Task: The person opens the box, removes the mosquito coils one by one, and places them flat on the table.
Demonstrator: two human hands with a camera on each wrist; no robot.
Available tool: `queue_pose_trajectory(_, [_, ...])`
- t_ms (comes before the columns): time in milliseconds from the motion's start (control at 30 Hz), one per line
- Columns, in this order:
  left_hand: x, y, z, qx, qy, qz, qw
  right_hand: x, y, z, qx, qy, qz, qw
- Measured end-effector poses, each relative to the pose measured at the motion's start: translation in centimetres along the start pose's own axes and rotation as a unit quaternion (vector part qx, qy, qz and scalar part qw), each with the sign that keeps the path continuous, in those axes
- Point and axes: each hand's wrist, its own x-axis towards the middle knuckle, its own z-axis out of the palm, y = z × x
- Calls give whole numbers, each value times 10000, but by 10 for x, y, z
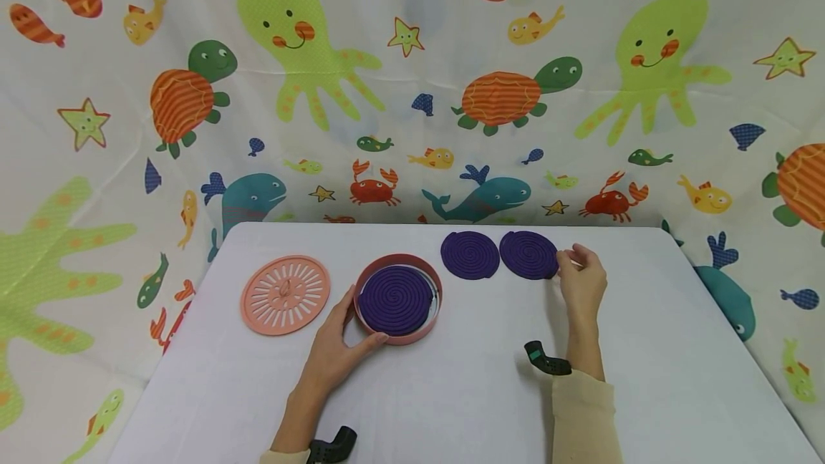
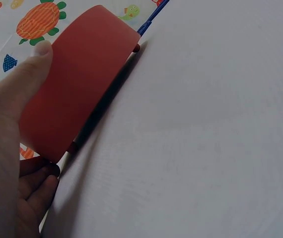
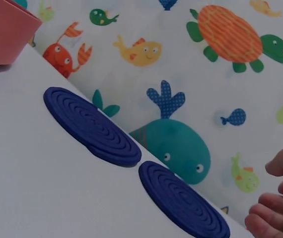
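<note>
My left hand (image 1: pixel 338 349) grips the side of a round coral-red mosquito coil holder (image 1: pixel 398 339), thumb at the near side and fingers round the left. Small feet under the holder (image 2: pixel 82 79) show in the left wrist view. A purple mosquito coil (image 1: pixel 395 299) lies inside it. Two more purple spiral coils lie flat side by side at the back: a left coil (image 1: pixel 470 255) and a right coil (image 1: pixel 528 255). Beside the right coil's outer edge is my right hand (image 1: pixel 583 281), fingers loosely bent; the right wrist view shows the hand (image 3: pixel 278 198) apart from that coil (image 3: pixel 183 198).
A slotted coral lid (image 1: pixel 285 296) with a small centre knob lies on the white table (image 1: pixel 464 392), left of the holder. Behind the table hangs a curtain (image 1: pixel 399 84) printed with sea animals. Dark bands with small devices sit on both wrists.
</note>
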Motion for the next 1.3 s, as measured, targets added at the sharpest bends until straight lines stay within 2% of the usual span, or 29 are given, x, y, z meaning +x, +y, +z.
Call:
queue_pose_trajectory(267, [0, 0, 0, 5, -10, -10, 10000, -3, -10, -4, 65, 38, -11, 10000])
queue_pose_trajectory(533, [-1, 1, 0, 89, -43, -88, 9999, -5, -15, -5, 218, 92, -295, 9993])
queue_pose_trajectory(1033, [-1, 2, 0, 91, -27, -46, 9999, -15, -33, -6, 442, 104, -683, 9966])
queue_pose_trajectory(1300, [-1, 2, 0, 85, -22, -17, 10000, -19, -41, -6, 906, 77, -902, 9918])
